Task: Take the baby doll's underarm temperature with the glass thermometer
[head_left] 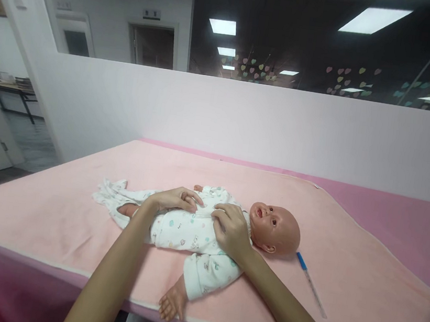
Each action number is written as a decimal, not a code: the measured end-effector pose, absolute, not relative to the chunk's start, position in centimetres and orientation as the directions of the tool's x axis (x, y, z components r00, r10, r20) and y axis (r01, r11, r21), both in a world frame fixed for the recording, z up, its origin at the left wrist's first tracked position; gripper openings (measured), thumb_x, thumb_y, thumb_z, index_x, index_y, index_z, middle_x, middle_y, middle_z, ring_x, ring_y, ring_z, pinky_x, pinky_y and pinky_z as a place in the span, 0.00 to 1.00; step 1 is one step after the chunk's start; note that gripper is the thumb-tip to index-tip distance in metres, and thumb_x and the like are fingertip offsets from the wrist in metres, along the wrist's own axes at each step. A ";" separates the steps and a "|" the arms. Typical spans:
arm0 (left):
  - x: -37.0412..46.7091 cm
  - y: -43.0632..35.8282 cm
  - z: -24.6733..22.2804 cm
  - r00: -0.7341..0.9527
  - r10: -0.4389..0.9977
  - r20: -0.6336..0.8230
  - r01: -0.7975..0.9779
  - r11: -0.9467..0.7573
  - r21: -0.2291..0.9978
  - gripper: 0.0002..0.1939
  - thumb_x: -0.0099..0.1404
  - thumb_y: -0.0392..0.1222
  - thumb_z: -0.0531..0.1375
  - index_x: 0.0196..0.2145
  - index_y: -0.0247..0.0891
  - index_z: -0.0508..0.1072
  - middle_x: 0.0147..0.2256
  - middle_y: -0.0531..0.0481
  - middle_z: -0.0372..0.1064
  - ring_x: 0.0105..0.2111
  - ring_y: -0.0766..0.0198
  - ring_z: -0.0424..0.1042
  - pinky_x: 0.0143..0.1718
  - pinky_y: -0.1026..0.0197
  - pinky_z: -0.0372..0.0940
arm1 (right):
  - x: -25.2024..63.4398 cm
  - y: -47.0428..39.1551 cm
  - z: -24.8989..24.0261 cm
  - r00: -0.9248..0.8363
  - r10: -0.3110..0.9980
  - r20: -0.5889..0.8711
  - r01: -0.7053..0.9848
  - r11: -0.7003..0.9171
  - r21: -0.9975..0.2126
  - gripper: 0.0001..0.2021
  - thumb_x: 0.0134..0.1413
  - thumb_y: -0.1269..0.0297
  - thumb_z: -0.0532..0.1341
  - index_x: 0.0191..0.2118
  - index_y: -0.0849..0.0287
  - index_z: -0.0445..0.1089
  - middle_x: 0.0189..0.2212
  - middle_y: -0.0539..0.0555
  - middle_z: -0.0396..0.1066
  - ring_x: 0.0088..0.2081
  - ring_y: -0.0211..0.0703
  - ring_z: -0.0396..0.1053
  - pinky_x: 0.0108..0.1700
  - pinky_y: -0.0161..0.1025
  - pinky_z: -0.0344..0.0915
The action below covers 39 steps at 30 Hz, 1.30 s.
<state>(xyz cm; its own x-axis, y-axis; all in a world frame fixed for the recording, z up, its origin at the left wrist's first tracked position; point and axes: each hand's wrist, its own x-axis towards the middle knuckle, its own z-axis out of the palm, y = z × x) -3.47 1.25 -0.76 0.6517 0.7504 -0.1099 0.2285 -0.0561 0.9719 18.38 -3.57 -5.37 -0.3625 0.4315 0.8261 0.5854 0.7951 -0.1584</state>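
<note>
A baby doll (275, 229) lies on its back, its head to the right. It wears a white romper (185, 231) with small coloured prints. Over the belly, my left hand (179, 198) has its fingers bent and closed on the front of the romper. My right hand (232, 231) rests at the doll's chest, fingertips pinching the same front edge a little to the right. What exactly lies between the fingertips is too small to make out. One doll hand (175, 299) sticks out of the near sleeve. A bare lower leg (128, 210) shows beside the loose leg part of the romper.
A thermometer-like clear stick with a blue end (311, 284) lies right of the doll's head. The pink sheet (54, 203) covers the table, whose near edge is just before me. Behind stands a white partition (282, 133) with glass above.
</note>
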 end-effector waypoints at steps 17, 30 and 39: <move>-3.5 1.6 -1.4 0.649 0.761 -0.005 0.134 -0.108 0.985 0.16 0.50 0.38 0.64 0.38 0.34 0.71 0.28 0.50 0.71 0.29 0.68 0.68 0.35 0.65 0.61 | 14.5 -2.8 -5.6 -0.472 0.478 0.740 0.586 0.798 -0.142 0.06 0.56 0.67 0.54 0.32 0.58 0.67 0.31 0.53 0.68 0.36 0.42 0.62 0.40 0.41 0.59; -3.4 1.5 -1.5 0.642 0.766 0.038 0.128 -0.157 0.979 0.14 0.49 0.40 0.65 0.35 0.33 0.72 0.30 0.47 0.70 0.31 0.66 0.69 0.36 0.64 0.62 | 14.5 -2.8 -5.2 -0.398 0.543 0.740 0.540 0.790 -0.289 0.05 0.54 0.66 0.56 0.30 0.55 0.68 0.31 0.51 0.67 0.35 0.40 0.64 0.39 0.39 0.61; -3.4 1.4 -1.2 0.653 0.757 0.011 0.107 -0.107 0.988 0.17 0.47 0.38 0.66 0.36 0.34 0.71 0.28 0.50 0.69 0.30 0.67 0.68 0.35 0.65 0.61 | 14.4 -3.0 -5.3 -0.255 0.669 0.698 0.550 0.694 -0.464 0.04 0.53 0.64 0.56 0.31 0.56 0.61 0.29 0.49 0.68 0.32 0.40 0.65 0.35 0.37 0.60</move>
